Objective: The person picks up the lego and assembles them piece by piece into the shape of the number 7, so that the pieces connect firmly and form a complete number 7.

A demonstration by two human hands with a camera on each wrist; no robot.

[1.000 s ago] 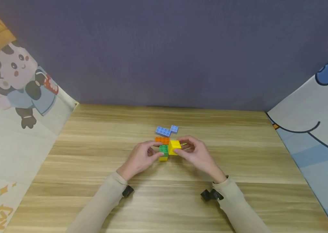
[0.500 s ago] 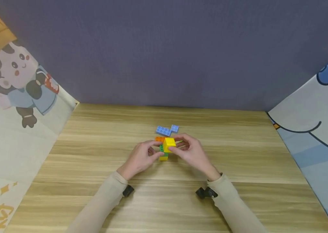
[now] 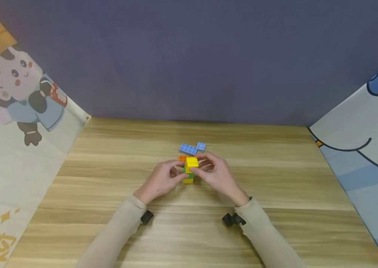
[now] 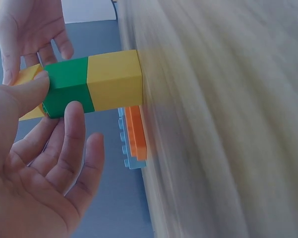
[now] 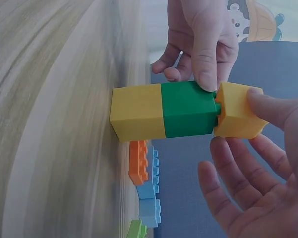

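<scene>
A green block point(image 5: 189, 110) sits on a yellow block point(image 5: 139, 113) that stands on the table. My left hand point(image 3: 162, 179) pinches the green block between thumb and fingers, steadying the stack. Over it, my right hand point(image 3: 218, 175) grips a second yellow block point(image 5: 238, 110) with the thumb on one side and fingers on the other. This upper block is slightly tilted on the green block's studs, and a narrow gap shows between them in the right wrist view.
Behind the stack lies an orange brick point(image 3: 182, 158), partly hidden. Farther back are a long blue brick point(image 3: 188, 149) and a small blue brick point(image 3: 201, 146). A light green brick point(image 5: 135, 230) shows at the bottom of the right wrist view. A dark wall point(image 3: 195, 67) rises behind the table.
My right hand has carried the upper yellow block leftward from beside the stack to over the green block, then lowered it onto the studs. My left hand has stayed in place.
</scene>
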